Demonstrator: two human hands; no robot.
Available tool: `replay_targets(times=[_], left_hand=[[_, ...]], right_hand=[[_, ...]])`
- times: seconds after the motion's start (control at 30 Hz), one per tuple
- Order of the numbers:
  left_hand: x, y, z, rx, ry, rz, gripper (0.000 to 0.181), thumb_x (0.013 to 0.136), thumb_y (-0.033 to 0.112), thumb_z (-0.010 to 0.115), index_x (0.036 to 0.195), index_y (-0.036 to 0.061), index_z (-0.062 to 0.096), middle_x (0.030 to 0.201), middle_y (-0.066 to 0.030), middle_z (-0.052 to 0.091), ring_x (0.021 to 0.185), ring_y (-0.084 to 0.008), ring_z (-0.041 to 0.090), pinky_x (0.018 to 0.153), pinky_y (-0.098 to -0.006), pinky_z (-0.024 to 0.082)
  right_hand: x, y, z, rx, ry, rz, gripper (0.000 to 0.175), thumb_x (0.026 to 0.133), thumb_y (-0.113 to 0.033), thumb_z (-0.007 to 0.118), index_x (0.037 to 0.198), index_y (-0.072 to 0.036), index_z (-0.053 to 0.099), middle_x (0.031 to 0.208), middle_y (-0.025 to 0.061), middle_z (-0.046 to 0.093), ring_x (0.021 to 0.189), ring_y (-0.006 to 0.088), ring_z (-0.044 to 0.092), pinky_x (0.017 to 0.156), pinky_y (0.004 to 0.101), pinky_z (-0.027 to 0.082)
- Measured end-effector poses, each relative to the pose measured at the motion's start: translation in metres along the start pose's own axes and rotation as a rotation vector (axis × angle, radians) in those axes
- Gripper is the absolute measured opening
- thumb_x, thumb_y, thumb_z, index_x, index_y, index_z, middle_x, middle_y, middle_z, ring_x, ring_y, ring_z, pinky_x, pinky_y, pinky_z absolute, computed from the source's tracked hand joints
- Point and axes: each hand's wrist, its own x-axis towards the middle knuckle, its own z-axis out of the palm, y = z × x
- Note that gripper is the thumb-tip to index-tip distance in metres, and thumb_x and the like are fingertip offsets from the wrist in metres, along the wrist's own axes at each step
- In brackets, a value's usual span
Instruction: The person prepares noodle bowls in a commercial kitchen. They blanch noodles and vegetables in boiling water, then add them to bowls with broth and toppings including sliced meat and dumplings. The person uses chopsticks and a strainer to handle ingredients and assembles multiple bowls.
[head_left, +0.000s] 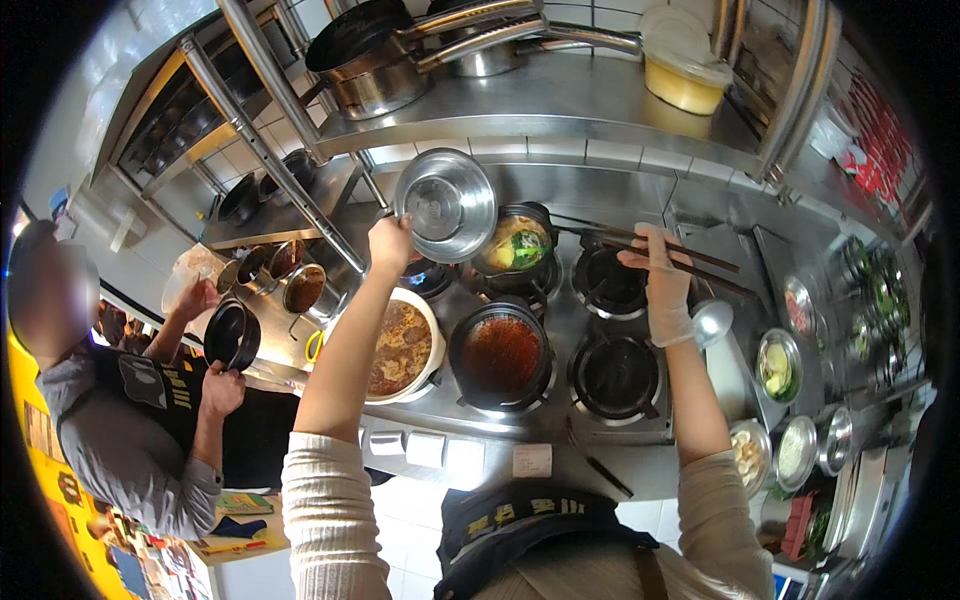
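Note:
My left hand (391, 246) grips the rim of a shiny metal bowl (437, 206), tipped so that its bare inside shows. Beside it on a burner stands a dark pot (551, 225) with leafy greens (525, 247) and pale food in it. In a clear glove, my right hand (660, 270) holds long dark chopsticks (705, 259), whose tips reach left towards that pot. Nearer to me, a black pot (502, 356) holds red, oily broth. Partly behind my left forearm is a white pot (405, 349) of brown broth with bits floating in it.
Two burners (615, 375) without pots are at the right. Metal bowls of ingredients (780, 364) line the right side, near a ladle (711, 322). A steel shelf (570, 97) with pans overhangs the stove. At left a co-worker (142, 420) holds a black pot (232, 334).

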Motion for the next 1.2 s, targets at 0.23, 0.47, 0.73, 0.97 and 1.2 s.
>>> replay_targets(times=[0.23,0.47,0.73,0.97,1.2], left_hand=[[-0.045,0.028,-0.015,-1.076,-0.546,-0.454,0.029,0.089,0.020,0.052,0.096,-0.0075,0.054,0.071,-0.0116,0.058,0.049,-0.0155,0.056,0.047,-0.0245,0.055],[-0.147,0.149,0.009,-1.228,-1.176,-0.329,0.020,0.086,0.019,0.056,0.086,-0.0014,0.059,0.072,-0.0082,0.062,0.050,-0.0106,0.056,0.040,-0.0198,0.046],[-0.341,0.309,0.105,-0.845,-1.810,-0.014,0.030,0.084,0.020,0.055,0.097,-0.0067,0.054,0.080,-0.0132,0.062,0.065,-0.0197,0.062,0.060,-0.0278,0.052],[-0.514,0.551,0.239,-0.978,-1.827,-0.350,0.022,0.087,0.008,0.051,0.105,-0.0045,0.048,0.102,-0.0167,0.053,0.086,-0.0260,0.059,0.076,-0.0372,0.056],[-0.606,0.704,0.330,-1.041,-1.588,-0.330,0.028,0.087,0.007,0.051,0.109,-0.0107,0.043,0.101,-0.0210,0.052,0.084,-0.0288,0.060,0.067,-0.0366,0.059]], right_hand=[[-0.067,-0.056,-0.072,0.235,0.327,-0.034,0.029,0.092,-0.022,0.046,0.097,0.005,0.055,0.080,0.0129,0.061,0.065,0.0237,0.064,0.060,0.0307,0.054],[-0.195,-0.118,-0.248,0.758,0.599,-0.043,0.018,0.089,-0.014,0.048,0.094,0.003,0.050,0.086,0.0146,0.059,0.071,0.0263,0.060,0.072,0.0326,0.053],[-0.372,-0.210,-0.461,0.738,1.128,-0.356,0.013,0.085,-0.007,0.050,0.088,0.005,0.055,0.088,0.0143,0.061,0.081,0.0252,0.060,0.077,0.0308,0.054],[-0.408,-0.240,-0.585,0.764,1.235,-0.422,0.020,0.089,-0.011,0.045,0.096,0.004,0.056,0.085,0.0125,0.063,0.072,0.0200,0.063,0.061,0.0268,0.054],[-0.441,-0.239,-0.623,0.664,1.220,-0.389,0.023,0.091,-0.015,0.045,0.101,0.003,0.055,0.080,0.0098,0.062,0.067,0.0133,0.059,0.057,0.0235,0.051]])
